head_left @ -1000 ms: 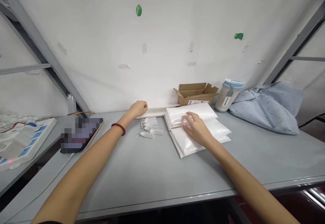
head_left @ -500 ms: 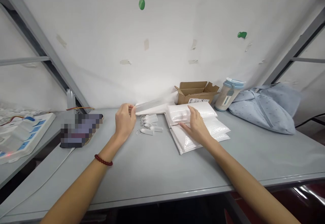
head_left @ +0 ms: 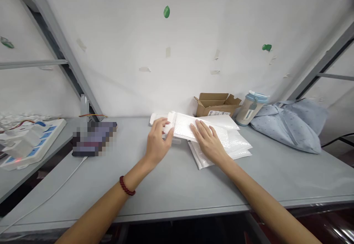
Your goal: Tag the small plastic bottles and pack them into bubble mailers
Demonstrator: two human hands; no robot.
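Note:
My left hand (head_left: 159,139) pinches the left end of a white bubble mailer (head_left: 184,126), thumb below and fingers above. On the same mailer my right hand (head_left: 207,139) lies with its fingers stretched out. This mailer rests on a pile of further white bubble mailers (head_left: 240,140), shiny and slightly fanned out. A small clear plastic piece (head_left: 177,141) shows just under the mailer's lower left edge. Behind my left hand a white flat thing (head_left: 153,118) sticks out, mostly covered.
At the back stands an open cardboard box (head_left: 217,104), with a cream and blue tumbler (head_left: 251,108) beside it. A light blue cloth bag (head_left: 284,128) lies at the right. On the left are a phone (head_left: 95,137) with its cable (head_left: 55,192) and a power strip (head_left: 38,144).
My left hand held a clear strip and now grips the mailer's end, farther right. The mailer's left end has come out over the small tags. The camera view has shifted slightly.

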